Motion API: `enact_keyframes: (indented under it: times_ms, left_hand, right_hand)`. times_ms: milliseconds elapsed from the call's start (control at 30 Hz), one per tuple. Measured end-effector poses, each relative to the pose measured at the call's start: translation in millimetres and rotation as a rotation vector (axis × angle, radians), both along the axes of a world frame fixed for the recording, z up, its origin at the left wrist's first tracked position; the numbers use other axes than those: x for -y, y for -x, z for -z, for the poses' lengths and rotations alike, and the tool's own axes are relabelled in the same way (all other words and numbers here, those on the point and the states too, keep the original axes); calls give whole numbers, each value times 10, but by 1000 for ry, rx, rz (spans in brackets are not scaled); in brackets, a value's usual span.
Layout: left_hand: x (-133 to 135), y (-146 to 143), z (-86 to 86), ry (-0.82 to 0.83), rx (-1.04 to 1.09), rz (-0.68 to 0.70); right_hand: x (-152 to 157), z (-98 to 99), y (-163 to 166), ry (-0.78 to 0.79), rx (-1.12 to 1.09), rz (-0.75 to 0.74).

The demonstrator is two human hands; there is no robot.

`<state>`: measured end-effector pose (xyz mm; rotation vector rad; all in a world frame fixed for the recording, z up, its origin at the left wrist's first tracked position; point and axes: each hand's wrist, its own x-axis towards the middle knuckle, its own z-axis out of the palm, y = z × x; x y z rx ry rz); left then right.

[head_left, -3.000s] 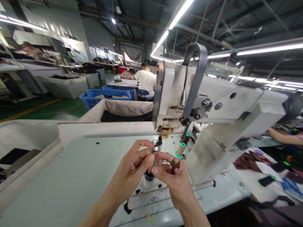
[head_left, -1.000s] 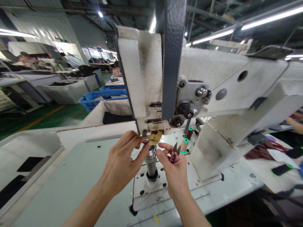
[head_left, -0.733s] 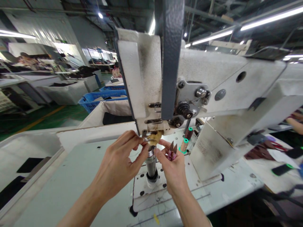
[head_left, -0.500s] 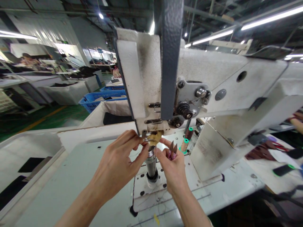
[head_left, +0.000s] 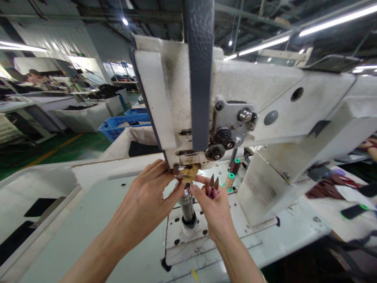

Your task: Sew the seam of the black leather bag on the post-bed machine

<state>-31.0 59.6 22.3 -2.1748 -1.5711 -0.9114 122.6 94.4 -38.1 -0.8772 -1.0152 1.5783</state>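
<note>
A white post-bed sewing machine [head_left: 265, 102] fills the upper middle of the view. Both my hands are up at its needle area [head_left: 185, 175], just above the metal post [head_left: 187, 206]. My left hand [head_left: 147, 198] is closed, thumb and fingers pinching right at the presser foot; whatever it pinches is too small to see. My right hand [head_left: 213, 208] is closed around small pink thread snips [head_left: 212, 188], blades pointing up, with thumb and forefinger reaching to the needle.
Two thread spools [head_left: 231, 175] stand behind the post. Dark cut pieces [head_left: 324, 188] lie at the right. The pale green table [head_left: 88, 220] stretches left. Fabric-lined bins [head_left: 138, 141] and a blue crate [head_left: 118, 125] sit behind. Another person's arm [head_left: 371, 147] shows far right.
Three seconds ago both hands were lower at the post top; they have risen to the needle. My head has leaned in, so the machine looks larger. In the last second the hands barely moved.
</note>
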Motion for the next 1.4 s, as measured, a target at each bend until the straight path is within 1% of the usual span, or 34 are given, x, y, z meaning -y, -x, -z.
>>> enact_keyframes:
  times_ms: [233,400,533,733,967,1233,1333,1400]
  left_hand:
    - [13,0,-28,38,-18,-14]
    - [22,-4,-14,23,-39,-40]
    - [22,-19,-4,10,-45,-37]
    - [3,-39,60,26,-18,-42]
    - [-18,-25,96,79,24,-95]
    - [-46,-5,144,47,31,-72]
    - [-40,4,175,47,55,-90]
    - [-21,25,201,57,78,-113]
  right_hand:
    - [-13,27,-17,6,-2,-17]
    - [-15,18,-16,3,-4,-11]
    - [-7,-14,-13,2,8,-16]
    - [-9,-37,-5,22,34,-13]
    - [-49,-67,-6,24,35,-47]
    - [-168,-5,22,78,-54,-51]
    - [-188,6,31,79,-47,-54]
    - [-185,15,35,72,-60,-87]
